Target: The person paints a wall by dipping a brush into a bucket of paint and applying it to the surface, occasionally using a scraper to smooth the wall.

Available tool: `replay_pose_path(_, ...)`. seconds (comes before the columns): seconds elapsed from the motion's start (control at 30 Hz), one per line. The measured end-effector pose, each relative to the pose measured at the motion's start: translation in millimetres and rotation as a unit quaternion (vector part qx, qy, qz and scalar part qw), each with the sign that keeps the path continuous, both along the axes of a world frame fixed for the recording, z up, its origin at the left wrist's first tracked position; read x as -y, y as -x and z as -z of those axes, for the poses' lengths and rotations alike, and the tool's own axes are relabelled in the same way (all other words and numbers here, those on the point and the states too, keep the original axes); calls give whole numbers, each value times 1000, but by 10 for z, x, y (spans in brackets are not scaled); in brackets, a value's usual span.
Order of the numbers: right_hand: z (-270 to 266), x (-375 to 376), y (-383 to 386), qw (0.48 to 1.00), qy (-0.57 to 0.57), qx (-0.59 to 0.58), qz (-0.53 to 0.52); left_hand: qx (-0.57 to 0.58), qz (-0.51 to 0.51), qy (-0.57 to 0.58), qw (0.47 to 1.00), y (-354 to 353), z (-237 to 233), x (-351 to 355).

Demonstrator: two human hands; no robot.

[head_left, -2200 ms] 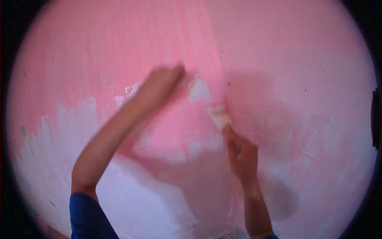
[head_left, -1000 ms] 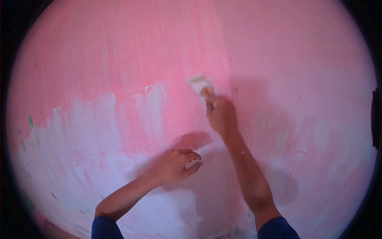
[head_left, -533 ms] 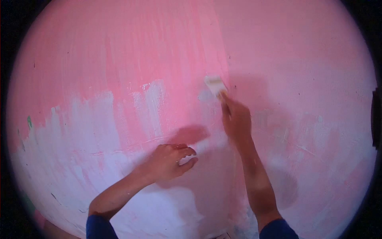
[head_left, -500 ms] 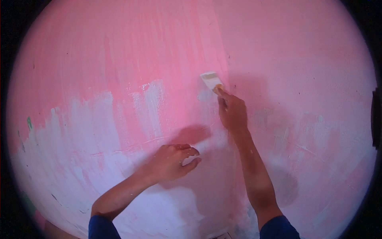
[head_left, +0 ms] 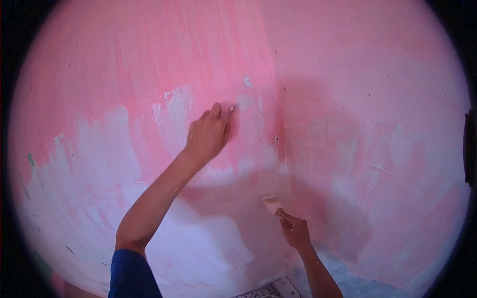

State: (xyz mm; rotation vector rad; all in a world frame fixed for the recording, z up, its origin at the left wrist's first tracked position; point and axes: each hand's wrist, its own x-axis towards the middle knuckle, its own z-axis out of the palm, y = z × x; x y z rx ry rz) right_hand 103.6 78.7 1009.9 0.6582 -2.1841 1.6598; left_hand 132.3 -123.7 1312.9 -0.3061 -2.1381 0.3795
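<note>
My right hand (head_left: pixel 296 232) grips a flat paintbrush (head_left: pixel 273 204) by its handle, low in front of the wall corner. The brush's pale bristles point up and to the left. My left hand (head_left: pixel 208 130) is raised to the pink left wall (head_left: pixel 208 54), its fingers apart and partly bent, holding nothing visible. One fingertip looks whitish and lies right beside a pale wet smear (head_left: pixel 245 102). Just above that smear is a small white dab of paint (head_left: pixel 248 81).
The pink right wall (head_left: pixel 367 69) meets the left one at a vertical corner. Uneven whitish paint (head_left: pixel 107 149) covers the lower left wall. A printed sheet or box (head_left: pixel 278 289) shows at the bottom edge, near a bluish-white patch (head_left: pixel 357 278).
My right hand has brought the paintbrush down from the upper wall. My left hand has moved up to the wall near the smear. A white dab now shows there.
</note>
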Motion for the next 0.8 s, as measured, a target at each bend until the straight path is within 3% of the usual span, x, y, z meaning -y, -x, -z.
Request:
replay_pose_path(0.07, -125, 11, -129, 999, -24, 26, -17, -90, -40, 72, 992, 280, -33, 68)
replay_pose_path(0.17, -134, 13, -276, 997, -27, 60, -44, -107, -40, 91, 989, 425, 47, 39)
replay_pose_path(0.33, 132, 51, -269, 996, -30, 69, -43, -76, -34, 78, 993, 392, 87, -54)
replay_pose_path(0.4, 230, 75, -244, 999, 27, -1, -38, -74, -28, 84, 993, 426, 64, -54)
replay_pose_path(0.8, 262, -16, -278, 996, -16, 79, -32, -100, -10, 64, 993, 424, 74, -53)
